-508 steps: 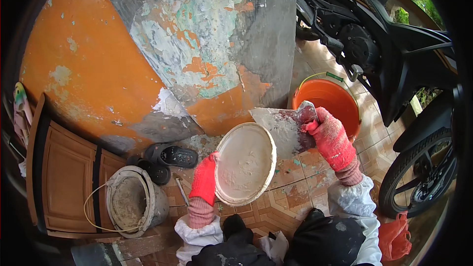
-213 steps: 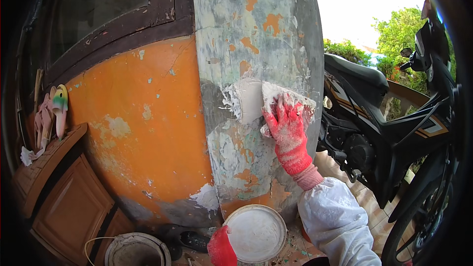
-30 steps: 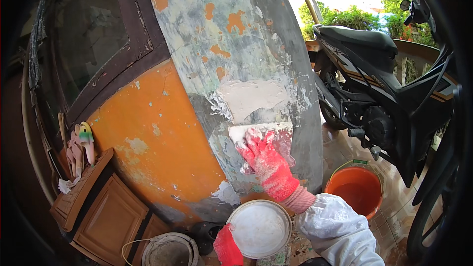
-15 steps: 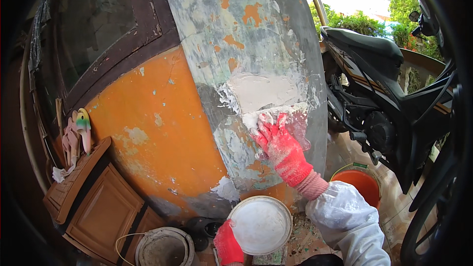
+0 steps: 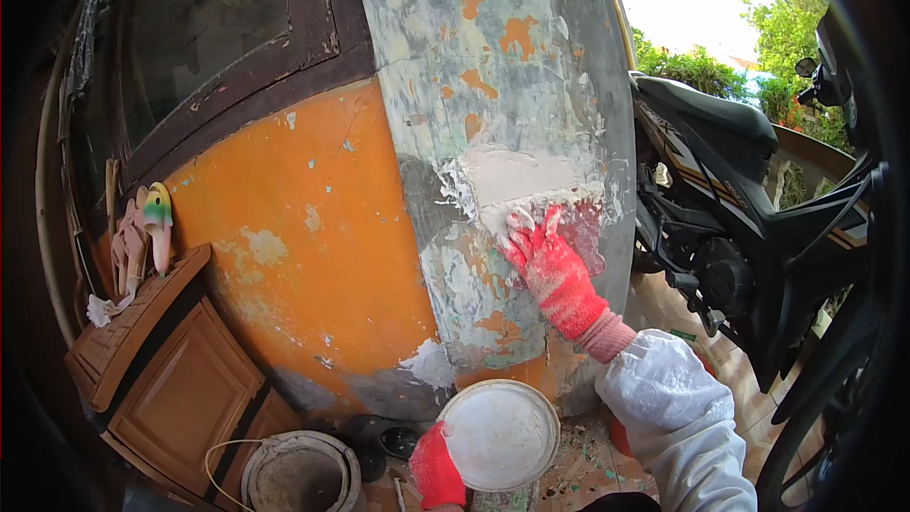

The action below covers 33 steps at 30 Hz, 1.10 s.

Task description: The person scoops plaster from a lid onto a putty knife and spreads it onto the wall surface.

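Note:
My right hand (image 5: 555,270), in a red glove crusted with white putty, presses a translucent pinkish plastic spreader (image 5: 580,228) to the wall. Its fingers lie over the spreader, and putty is piled along the upper edge. Directly above that edge is a smooth patch of off-white putty (image 5: 521,173) on the grey, peeling wall strip (image 5: 445,228). Lower down, my left hand (image 5: 437,469), also red-gloved, grips the left rim of a round white lid (image 5: 502,431), which is smeared with whitish residue.
Left of the strip is an orange wall (image 5: 313,228) under a dark window frame (image 5: 327,9). A brown cabinet (image 5: 190,389) and a putty-stained bucket (image 5: 303,474) stand at lower left. A motorbike (image 5: 730,199) is close on the right, an orange bucket (image 5: 621,438) behind my right sleeve.
The spreader and my right hand have slid slightly up the wall, over the lower part of the putty patch. My left hand still holds the lid. The whole view has shifted a little.

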### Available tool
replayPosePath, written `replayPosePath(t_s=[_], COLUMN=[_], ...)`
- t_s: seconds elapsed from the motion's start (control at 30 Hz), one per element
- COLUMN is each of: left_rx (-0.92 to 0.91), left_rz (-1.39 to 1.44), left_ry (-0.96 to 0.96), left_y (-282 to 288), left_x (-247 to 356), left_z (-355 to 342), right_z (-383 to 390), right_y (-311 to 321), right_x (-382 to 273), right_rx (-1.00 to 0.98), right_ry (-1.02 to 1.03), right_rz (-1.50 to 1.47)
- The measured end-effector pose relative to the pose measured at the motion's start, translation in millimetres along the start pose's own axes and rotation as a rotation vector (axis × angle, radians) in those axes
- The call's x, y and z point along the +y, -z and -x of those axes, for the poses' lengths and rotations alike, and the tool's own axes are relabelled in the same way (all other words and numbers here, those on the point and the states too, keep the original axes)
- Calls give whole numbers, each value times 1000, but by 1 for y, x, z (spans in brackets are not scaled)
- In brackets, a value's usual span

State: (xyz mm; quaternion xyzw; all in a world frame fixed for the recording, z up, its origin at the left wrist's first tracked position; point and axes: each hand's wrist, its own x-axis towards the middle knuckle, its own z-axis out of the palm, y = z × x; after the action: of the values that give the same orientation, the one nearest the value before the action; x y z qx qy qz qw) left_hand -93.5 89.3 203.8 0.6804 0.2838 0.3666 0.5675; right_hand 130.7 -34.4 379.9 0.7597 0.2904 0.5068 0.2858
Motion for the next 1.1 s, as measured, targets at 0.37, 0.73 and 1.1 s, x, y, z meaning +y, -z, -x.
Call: replayPosePath(t_s=[0.37, 0.73, 1.1], left_rx=[-41, -12, -88], left_rz=[44, -11, -285], left_ry=[-157, -114, -473], left_y=[0, 2, 11], left_x=[-19, -18, -48], left_z=[2, -4, 0], right_z=[-40, 10, -49], right_y=[52, 0, 20], right_x=[85, 108, 116], right_rx=[124, -36, 104], right_ry=[-50, 383, 340], right_rz=[37, 287, 263])
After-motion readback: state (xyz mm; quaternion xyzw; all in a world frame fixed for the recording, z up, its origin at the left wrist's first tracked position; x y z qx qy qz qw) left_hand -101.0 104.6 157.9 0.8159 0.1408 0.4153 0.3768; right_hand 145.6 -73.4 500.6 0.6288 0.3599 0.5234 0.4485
